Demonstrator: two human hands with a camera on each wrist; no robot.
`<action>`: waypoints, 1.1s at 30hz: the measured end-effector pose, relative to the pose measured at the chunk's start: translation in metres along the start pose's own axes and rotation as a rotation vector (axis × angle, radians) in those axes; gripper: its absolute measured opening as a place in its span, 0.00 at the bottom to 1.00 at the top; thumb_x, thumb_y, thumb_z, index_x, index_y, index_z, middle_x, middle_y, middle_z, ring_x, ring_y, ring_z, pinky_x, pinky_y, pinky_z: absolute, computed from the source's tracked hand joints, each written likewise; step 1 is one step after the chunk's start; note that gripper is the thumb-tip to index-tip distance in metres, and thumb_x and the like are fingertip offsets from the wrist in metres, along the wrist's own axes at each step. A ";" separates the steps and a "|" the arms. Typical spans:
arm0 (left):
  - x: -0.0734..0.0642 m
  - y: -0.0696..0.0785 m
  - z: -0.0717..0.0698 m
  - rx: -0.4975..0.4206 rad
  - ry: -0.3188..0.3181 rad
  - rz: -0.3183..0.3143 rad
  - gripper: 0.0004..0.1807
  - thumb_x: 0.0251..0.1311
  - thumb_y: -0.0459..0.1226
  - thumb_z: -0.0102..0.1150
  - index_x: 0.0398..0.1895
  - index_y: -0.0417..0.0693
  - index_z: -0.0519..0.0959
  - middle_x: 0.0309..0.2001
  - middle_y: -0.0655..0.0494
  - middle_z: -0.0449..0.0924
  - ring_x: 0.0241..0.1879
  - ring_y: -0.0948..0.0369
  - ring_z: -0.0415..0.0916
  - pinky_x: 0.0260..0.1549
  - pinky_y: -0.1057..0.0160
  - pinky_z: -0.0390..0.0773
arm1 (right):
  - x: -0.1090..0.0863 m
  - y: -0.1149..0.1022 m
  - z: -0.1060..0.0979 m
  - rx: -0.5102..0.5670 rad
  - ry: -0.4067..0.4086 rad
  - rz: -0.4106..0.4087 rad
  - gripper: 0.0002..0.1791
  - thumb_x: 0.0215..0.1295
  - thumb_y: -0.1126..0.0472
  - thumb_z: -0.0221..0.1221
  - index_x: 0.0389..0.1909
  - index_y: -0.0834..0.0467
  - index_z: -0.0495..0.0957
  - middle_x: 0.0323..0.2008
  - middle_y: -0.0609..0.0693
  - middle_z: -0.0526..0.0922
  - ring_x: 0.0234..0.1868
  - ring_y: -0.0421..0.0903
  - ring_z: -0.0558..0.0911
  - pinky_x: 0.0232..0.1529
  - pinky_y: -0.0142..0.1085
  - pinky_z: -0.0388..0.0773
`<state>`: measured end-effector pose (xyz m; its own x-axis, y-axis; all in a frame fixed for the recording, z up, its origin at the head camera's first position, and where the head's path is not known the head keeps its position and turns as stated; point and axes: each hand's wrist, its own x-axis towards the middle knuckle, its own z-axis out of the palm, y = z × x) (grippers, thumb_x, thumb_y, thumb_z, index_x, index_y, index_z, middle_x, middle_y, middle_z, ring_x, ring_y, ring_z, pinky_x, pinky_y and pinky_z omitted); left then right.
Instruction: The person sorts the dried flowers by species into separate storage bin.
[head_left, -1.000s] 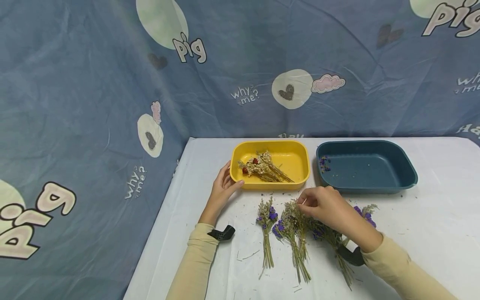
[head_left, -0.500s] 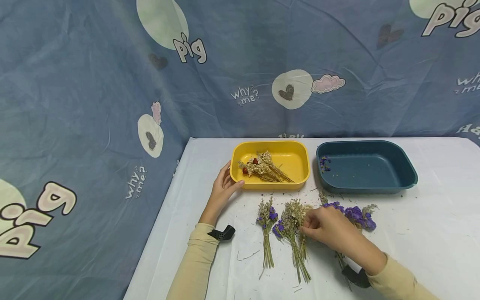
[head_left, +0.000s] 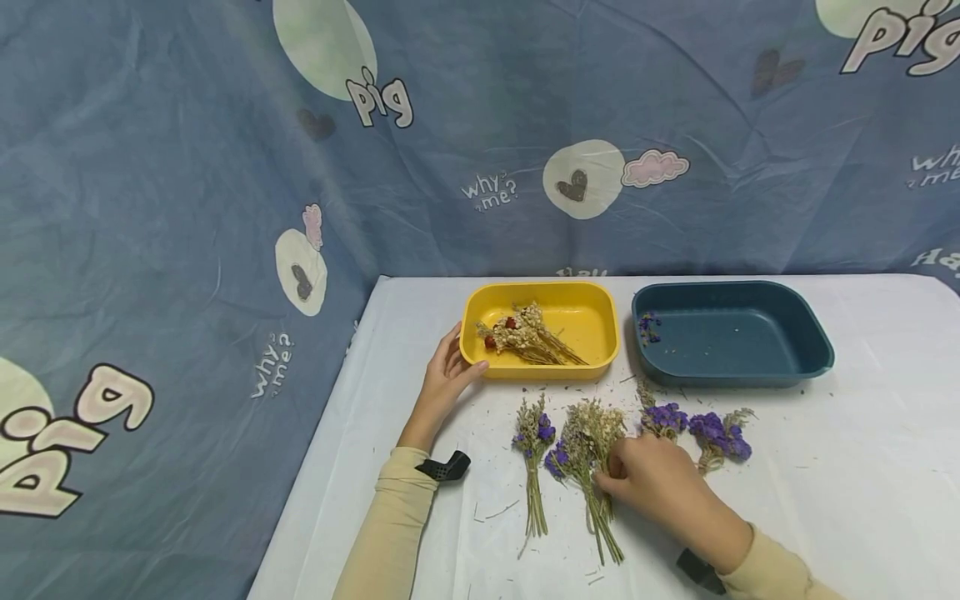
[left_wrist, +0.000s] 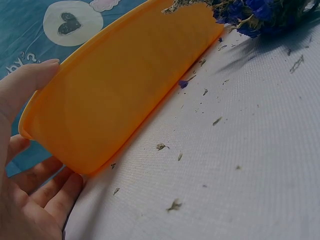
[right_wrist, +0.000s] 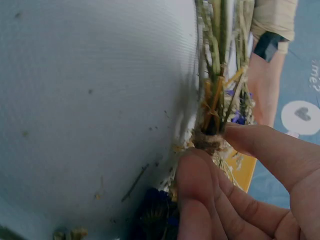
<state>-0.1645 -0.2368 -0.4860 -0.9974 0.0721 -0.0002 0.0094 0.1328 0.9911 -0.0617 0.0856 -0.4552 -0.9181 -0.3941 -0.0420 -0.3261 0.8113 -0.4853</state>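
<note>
My right hand (head_left: 660, 479) pinches a small bunch of pale dried flowers (head_left: 606, 427) at its binding. In the right wrist view, thumb and fingertips meet at the twine tie (right_wrist: 210, 141), with stems rising above it. Against that bunch lies another bunch with purple blooms (head_left: 558, 457). My left hand (head_left: 444, 379) grips the left end of a yellow tub (head_left: 551, 372), thumb on its rim and fingers along the end wall. Inside the tub lies a bunch of cream and dark red dried flowers (head_left: 528, 335).
Right of the yellow tub stands a dark blue tub (head_left: 735, 379) holding a few purple petals. A slim purple-flowered bunch (head_left: 534, 475) lies at left. Purple flower heads (head_left: 720, 437) show beyond my right hand. Loose bits of stem litter the white tablecloth (head_left: 862, 483).
My right hand has moved down toward me, from the flower heads to the binding of the pale bunch, uncovering purple flowers at right. The left hand and both tubs have stayed put.
</note>
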 end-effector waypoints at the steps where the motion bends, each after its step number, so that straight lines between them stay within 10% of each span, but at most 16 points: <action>1: -0.002 0.003 0.000 -0.001 -0.001 0.001 0.48 0.66 0.35 0.68 0.84 0.54 0.52 0.75 0.44 0.65 0.76 0.50 0.64 0.76 0.56 0.68 | 0.000 0.000 0.001 -0.014 0.006 -0.006 0.23 0.56 0.53 0.73 0.09 0.46 0.71 0.10 0.34 0.66 0.14 0.34 0.62 0.16 0.27 0.59; 5: -0.004 0.007 0.001 -0.002 0.003 0.005 0.47 0.66 0.34 0.68 0.84 0.54 0.52 0.75 0.44 0.65 0.76 0.50 0.64 0.76 0.57 0.68 | 0.002 -0.001 0.003 -0.046 0.026 -0.020 0.29 0.54 0.53 0.73 0.06 0.45 0.64 0.08 0.34 0.57 0.13 0.33 0.56 0.15 0.26 0.52; 11: -0.003 0.007 0.002 -0.002 0.002 0.009 0.48 0.66 0.34 0.68 0.84 0.52 0.52 0.75 0.43 0.65 0.76 0.49 0.64 0.76 0.54 0.69 | 0.003 0.000 0.000 0.007 0.019 0.037 0.17 0.53 0.55 0.74 0.12 0.46 0.78 0.14 0.37 0.77 0.16 0.36 0.69 0.18 0.29 0.69; 21: -0.003 0.007 0.001 0.007 0.001 0.014 0.47 0.66 0.35 0.69 0.83 0.54 0.53 0.75 0.43 0.64 0.76 0.50 0.65 0.75 0.55 0.69 | 0.005 0.006 -0.006 0.158 0.001 0.095 0.16 0.56 0.56 0.73 0.15 0.49 0.77 0.15 0.39 0.76 0.17 0.37 0.70 0.21 0.29 0.68; 33: -0.003 0.006 0.001 0.004 0.004 0.000 0.47 0.66 0.36 0.68 0.84 0.55 0.52 0.75 0.45 0.65 0.76 0.51 0.64 0.76 0.55 0.69 | 0.005 0.019 -0.012 0.549 -0.182 0.062 0.10 0.66 0.60 0.66 0.27 0.59 0.80 0.18 0.45 0.82 0.19 0.40 0.79 0.21 0.30 0.79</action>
<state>-0.1618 -0.2348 -0.4802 -0.9977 0.0677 0.0001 0.0093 0.1364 0.9906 -0.0753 0.1036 -0.4544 -0.8624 -0.4605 -0.2103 -0.0643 0.5118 -0.8567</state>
